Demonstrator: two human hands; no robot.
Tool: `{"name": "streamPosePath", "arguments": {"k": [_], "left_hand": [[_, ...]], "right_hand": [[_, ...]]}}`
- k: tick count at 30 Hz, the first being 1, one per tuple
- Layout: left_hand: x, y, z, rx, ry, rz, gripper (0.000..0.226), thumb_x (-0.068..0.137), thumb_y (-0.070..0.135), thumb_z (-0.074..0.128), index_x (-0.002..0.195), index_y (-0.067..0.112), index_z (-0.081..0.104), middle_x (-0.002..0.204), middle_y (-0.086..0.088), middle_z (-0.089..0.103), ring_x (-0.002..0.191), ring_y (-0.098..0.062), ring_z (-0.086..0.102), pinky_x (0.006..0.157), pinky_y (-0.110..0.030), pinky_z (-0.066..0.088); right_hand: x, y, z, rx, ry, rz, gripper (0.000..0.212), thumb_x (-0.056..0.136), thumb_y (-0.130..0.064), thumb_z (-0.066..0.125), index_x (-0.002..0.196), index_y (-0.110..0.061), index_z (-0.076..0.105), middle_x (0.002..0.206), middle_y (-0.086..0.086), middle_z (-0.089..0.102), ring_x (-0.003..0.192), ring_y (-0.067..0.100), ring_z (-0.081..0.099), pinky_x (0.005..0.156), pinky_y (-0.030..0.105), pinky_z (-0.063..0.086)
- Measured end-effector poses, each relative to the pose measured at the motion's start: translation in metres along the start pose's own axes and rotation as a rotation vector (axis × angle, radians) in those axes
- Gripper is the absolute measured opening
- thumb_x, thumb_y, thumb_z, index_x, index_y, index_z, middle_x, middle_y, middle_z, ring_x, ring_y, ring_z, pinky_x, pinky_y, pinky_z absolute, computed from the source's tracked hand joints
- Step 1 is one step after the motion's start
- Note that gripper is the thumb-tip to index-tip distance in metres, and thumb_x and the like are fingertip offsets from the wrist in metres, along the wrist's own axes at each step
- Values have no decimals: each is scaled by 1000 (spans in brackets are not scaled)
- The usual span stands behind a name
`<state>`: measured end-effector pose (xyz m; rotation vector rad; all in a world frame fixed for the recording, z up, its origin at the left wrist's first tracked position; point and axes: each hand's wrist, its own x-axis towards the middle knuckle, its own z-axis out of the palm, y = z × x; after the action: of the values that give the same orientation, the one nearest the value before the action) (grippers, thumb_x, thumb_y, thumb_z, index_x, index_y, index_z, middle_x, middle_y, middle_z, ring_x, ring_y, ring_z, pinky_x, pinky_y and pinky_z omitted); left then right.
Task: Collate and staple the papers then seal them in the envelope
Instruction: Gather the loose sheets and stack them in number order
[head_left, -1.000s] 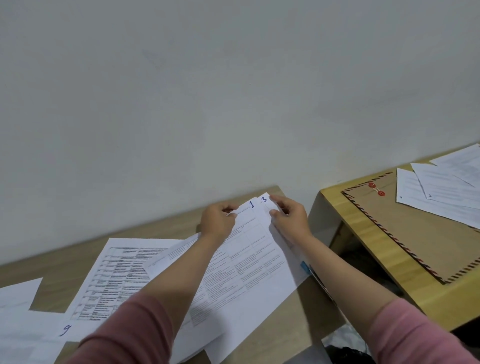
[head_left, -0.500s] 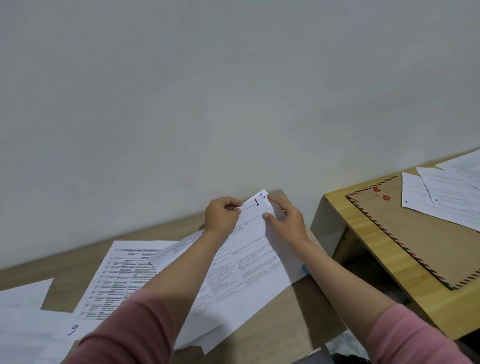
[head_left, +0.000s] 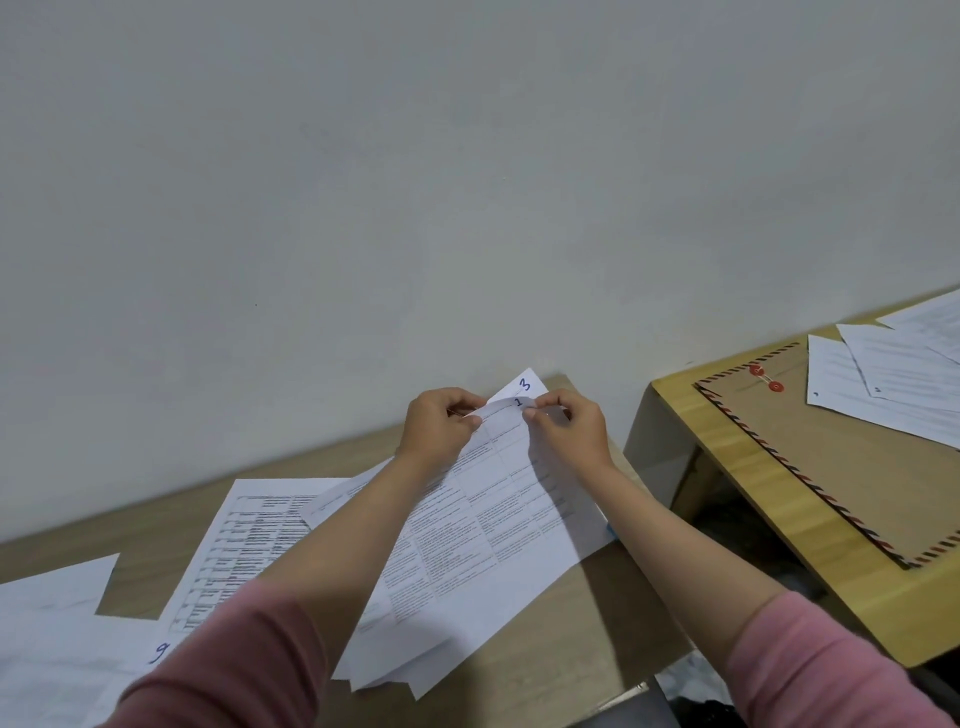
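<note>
A stack of printed sheets (head_left: 483, 545) lies slanted on the brown table (head_left: 597, 623). My left hand (head_left: 436, 426) and my right hand (head_left: 571, 431) pinch the far corner of the top sheet, numbered 1, and curl it up. The corner of a sheet numbered 3 (head_left: 524, 384) shows behind it. A brown envelope (head_left: 841, 457) with striped edges and a red string clasp rests on the yellow side table (head_left: 727, 493) at the right. No stapler is in view.
More printed sheets lie on the table at the left, one numbered 9 (head_left: 228, 551), and white sheets (head_left: 47, 649) at the far left. Loose sheets (head_left: 893, 379) overlap the envelope's far end. A gap separates the two tables. A bare wall stands behind.
Both hands have closed in on the far corner of the stack. The corner of the sheet numbered 1 now curls up between the fingers, and the 3 stands clear behind it.
</note>
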<state>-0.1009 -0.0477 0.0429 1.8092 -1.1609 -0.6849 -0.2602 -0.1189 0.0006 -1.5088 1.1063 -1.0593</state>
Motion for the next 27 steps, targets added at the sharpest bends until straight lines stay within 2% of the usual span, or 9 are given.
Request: {"name": "streamPosePath", "arguments": {"k": [4,8,11,13,15,17,19,21,27], "left_hand": [[-2,-1,-7,59,-24,43,25,81,-3,66,96,16,71,81,9,66,73,-3,61,66,-5,44],[-4,-2,-11,60,-30,67,30,81,-4,65,100,18,72,88,6,69,83,-8,63,81,-17,50],[-4,-1,-10,59,-17,60,34,84,-4,62,112,14,69,97,11,66,89,-3,61,78,-6,46],[-4,-2,-9,56,-16,60,37,86,-4,59,119,12,65,102,12,62,96,-2,58,73,3,41],[-3,-5,-8,65,-22,61,40,88,-4,57,123,12,62,109,9,62,102,-4,56,73,4,39],[-1,-9,-6,102,-28,61,40,89,-2,56,125,16,61,110,5,62,104,-9,57,77,-4,42],[0,-12,-3,119,-30,56,41,89,1,56,126,19,60,109,2,61,105,-14,57,87,-21,46],[1,-16,-2,124,-21,42,42,90,3,55,127,22,59,110,2,61,105,-14,57,92,-33,48],[2,-18,-4,37,34,1,42,90,1,54,124,24,61,113,2,62,98,-19,62,78,-39,53]], "right_hand": [[0,-4,3,18,22,2,17,79,-17,72,71,-28,62,81,-11,64,83,8,54,79,23,41],[2,-9,8,25,61,-16,18,80,-16,70,71,-29,61,74,-13,60,68,2,51,70,25,43],[4,-11,11,15,101,-25,13,81,-17,69,88,-27,65,76,-10,58,67,5,51,67,21,45],[5,-11,13,-5,114,-36,24,82,-19,68,104,-24,65,79,-9,58,69,6,52,69,18,46],[5,-11,14,-38,93,-48,28,83,-19,67,111,-20,65,82,-8,60,72,6,54,70,19,45],[4,-11,14,-67,38,-68,32,85,-17,66,116,-15,64,91,-10,64,81,4,57,73,17,44],[4,-9,14,-96,-28,-86,38,85,-16,66,122,-13,61,109,-8,65,100,5,57,80,11,43],[5,-7,16,-104,-66,-109,40,85,-15,65,125,-12,59,122,-3,63,113,8,57,89,14,45],[8,-4,13,-141,-129,-129,44,86,-12,62,129,-17,55,133,-5,56,125,5,50,101,25,44]]}}
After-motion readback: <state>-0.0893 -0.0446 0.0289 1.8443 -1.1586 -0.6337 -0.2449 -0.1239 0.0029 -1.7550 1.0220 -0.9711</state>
